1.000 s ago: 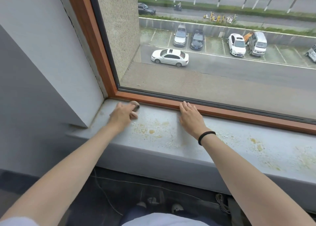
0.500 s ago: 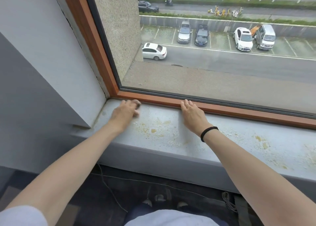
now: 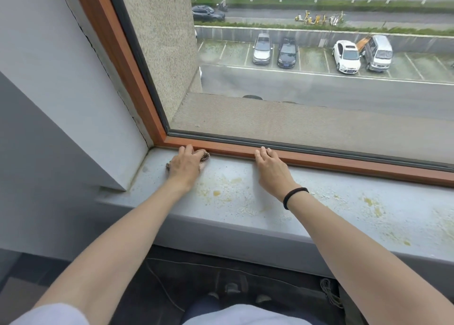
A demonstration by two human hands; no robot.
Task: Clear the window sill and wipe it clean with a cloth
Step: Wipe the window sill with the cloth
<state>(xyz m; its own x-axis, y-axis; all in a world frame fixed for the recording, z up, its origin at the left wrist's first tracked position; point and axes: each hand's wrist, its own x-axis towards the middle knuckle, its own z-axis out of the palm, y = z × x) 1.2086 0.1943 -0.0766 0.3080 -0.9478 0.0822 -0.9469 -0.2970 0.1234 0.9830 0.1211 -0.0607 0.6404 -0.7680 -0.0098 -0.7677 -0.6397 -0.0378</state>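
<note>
The grey window sill [image 3: 245,201] runs below the wooden window frame [image 3: 319,161] and carries yellowish stains and crumbly dirt. My left hand [image 3: 185,163] lies near the sill's left corner, its fingers curled over a small dark patterned cloth [image 3: 205,156]. Only the edges of the cloth peek out on either side of the hand. My right hand [image 3: 270,168] rests flat on the sill to the right, fingertips touching the frame. A black band circles that wrist.
A grey wall reveal [image 3: 98,103] closes off the sill on the left. More yellow stains [image 3: 373,205] spread along the sill to the right. Cables [image 3: 329,292] and a dark floor lie below the sill's front edge.
My left hand has pushed the cloth a little further towards the window frame by the corner. My right hand has stayed in place. The view has shifted slightly.
</note>
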